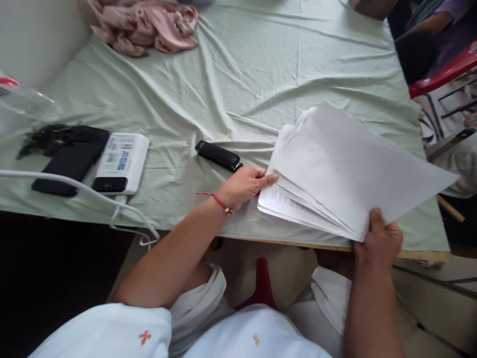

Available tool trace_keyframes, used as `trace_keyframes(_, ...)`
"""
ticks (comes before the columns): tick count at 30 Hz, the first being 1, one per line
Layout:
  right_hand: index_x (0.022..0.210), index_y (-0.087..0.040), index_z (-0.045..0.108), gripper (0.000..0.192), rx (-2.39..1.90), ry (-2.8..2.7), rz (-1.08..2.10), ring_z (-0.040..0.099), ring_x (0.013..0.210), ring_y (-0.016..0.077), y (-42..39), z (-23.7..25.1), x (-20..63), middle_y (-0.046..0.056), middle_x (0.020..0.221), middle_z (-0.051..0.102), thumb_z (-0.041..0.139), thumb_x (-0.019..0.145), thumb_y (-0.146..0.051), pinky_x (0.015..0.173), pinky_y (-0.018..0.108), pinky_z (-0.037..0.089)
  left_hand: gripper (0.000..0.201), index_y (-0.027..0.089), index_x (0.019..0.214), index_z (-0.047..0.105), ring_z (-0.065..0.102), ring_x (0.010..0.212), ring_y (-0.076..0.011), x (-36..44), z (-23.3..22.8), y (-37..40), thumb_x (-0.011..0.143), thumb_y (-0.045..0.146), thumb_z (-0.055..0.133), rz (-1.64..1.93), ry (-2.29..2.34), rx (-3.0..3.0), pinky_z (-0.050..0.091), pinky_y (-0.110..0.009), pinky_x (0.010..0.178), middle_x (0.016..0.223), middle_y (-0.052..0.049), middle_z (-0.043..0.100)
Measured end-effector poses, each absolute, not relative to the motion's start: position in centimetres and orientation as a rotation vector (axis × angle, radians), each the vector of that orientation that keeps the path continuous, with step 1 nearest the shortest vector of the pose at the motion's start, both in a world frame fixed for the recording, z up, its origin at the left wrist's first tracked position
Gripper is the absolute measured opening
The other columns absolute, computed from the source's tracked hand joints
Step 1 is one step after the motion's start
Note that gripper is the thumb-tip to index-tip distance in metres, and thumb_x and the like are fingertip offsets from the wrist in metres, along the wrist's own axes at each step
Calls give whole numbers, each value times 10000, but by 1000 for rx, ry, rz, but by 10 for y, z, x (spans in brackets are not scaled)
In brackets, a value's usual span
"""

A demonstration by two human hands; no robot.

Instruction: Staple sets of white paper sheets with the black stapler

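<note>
Pale green cloth [238, 84], creased all over, covers the table that fills most of the frame. At right of centre lies a fanned stack of white sheets [335, 169], its near corner lifted over the table edge. The right hand [378, 238] pinches that corner, thumb on top and fingers closed beneath. The left hand [244, 185] lies flat with its fingertips against the stack's left edge, not closed on anything. Judging by the splayed, uneven edges, the sheets are gathered but not yet squared up. A black stapler [218, 155] lies just beyond the left hand, untouched. At left sit a white power bank [121, 161] and a black phone [70, 159]; pink fabric [149, 25] is bunched at the top. Any print on the sheets is too faint to read, and the figure by the red chair [443, 74] at upper right is cut off.
</note>
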State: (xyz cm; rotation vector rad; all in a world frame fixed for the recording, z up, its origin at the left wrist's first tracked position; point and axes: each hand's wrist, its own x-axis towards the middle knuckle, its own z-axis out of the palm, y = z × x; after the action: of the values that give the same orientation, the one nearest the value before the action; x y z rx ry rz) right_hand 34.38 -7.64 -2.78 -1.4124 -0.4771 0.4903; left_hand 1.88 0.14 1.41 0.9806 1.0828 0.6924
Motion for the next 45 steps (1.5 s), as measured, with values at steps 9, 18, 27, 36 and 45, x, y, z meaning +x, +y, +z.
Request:
trace_keyframes(9,881,-125,780,429,-1392,-475,505,758,982,167,-78,-27,344,55,930,800,1028,625,-363,1043,261,640,694,203,593,562,392,556,-98,22,7,4,691,748,980,764,1074,968,273,-259,511,579,25,506)
trace_keyframes(18,886,-156,806,458,-1382,-466,494,779,970,151,-78,-31,348,28,969,820,1059,606,-414,1015,272,671,619,180,640,635,454,568,-94,25,5,6,628,631,1060,861,990,924,336,-237,531,607,30,558)
trace_keyframes(27,895,-143,816,514,-1364,-473,552,760,879,113,-78,-28,348,13,917,813,1086,564,-429,887,185,677,608,180,735,642,465,578,-95,27,0,8,682,661,1011,972,1069,840,349,-232,533,647,33,564)
trace_keyframes(36,960,-145,812,571,-1416,-457,553,756,899,132,-77,-27,349,23,960,811,1080,538,-423,882,230,680,413,173,683,611,461,590,-86,24,3,10,722,336,989,975,1086,834,347,-223,578,622,48,549)
trace_keyframes(45,860,-173,791,517,-1412,-510,539,763,866,130,-80,-32,355,18,932,825,1072,523,-447,885,254,685,374,174,934,739,747,831,-198,26,-2,9,779,411,984,1015,861,746,594,-309,785,911,-55,816)
